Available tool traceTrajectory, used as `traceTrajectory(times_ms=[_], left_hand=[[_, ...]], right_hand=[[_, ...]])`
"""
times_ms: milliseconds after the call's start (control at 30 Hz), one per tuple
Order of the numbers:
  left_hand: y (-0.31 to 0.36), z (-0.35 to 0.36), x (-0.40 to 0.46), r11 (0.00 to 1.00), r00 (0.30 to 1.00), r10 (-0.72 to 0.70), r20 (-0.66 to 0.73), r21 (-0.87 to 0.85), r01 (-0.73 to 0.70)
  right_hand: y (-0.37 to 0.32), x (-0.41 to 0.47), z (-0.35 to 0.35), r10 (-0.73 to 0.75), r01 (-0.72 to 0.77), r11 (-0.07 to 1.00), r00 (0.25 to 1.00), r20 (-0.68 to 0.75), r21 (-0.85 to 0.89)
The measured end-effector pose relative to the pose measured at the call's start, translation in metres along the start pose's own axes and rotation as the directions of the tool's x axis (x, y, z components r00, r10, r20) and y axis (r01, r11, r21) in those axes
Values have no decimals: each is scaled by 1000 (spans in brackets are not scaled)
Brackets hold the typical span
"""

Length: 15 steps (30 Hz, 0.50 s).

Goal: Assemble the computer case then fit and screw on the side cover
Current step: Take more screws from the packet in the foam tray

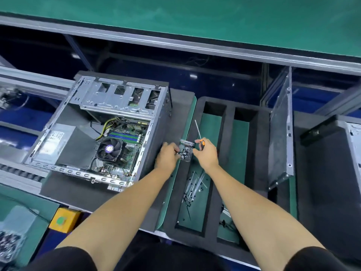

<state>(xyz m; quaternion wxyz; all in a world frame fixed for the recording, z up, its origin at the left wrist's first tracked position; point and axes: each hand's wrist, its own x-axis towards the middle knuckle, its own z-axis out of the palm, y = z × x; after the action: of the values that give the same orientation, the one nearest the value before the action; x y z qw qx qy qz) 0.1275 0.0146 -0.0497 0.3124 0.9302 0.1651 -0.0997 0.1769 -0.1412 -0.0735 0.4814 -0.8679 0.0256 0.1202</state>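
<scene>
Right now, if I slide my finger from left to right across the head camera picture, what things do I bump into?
yellow box with a green button → open computer case → left hand → small clear box of screws → right hand holding a screwdriver → side cover standing upright

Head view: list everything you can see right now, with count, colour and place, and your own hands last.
computer case: one, grey metal, open side up, on the dark foam pad at left.
CPU fan: one, black, inside the case.
side cover: one, grey, standing on edge at right.
foam tray: one, black with green floors, centre.
screw box: one, clear plastic, held between both hands.
screwdriver: one, orange handle, shaft pointing up and away.
loose metal parts: several, silvery, in the tray's near-left compartment.
button box: one, yellow with green button, lower left.
second case: one, dark, far right, partly out of view.
left hand: holds the box.
right hand: grips the screwdriver, touches the box.
</scene>
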Motion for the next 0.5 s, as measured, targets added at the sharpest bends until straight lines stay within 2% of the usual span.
traceTrajectory(times_ms=[133, 333, 433, 500], left_hand=[[-2, 4, -2, 996, 999, -9, -46, -89, 5], [0, 7, 1, 990, 1000, -30, -9, -135, 28], [2, 8, 2, 996, 1000, -11, -4, -85, 11], [3, 11, 2, 996, 999, -50, -11, -68, 49]], right_hand=[[3, 5, 8, 4, -4, 1000, 1000, -8, 28], [7, 11, 15, 8, -6, 999, 1000, -29, 44], [6, 14, 17, -7, 8, 1000, 999, -33, 30], [6, 15, 18, -4, 5, 999, 1000, -23, 32]])
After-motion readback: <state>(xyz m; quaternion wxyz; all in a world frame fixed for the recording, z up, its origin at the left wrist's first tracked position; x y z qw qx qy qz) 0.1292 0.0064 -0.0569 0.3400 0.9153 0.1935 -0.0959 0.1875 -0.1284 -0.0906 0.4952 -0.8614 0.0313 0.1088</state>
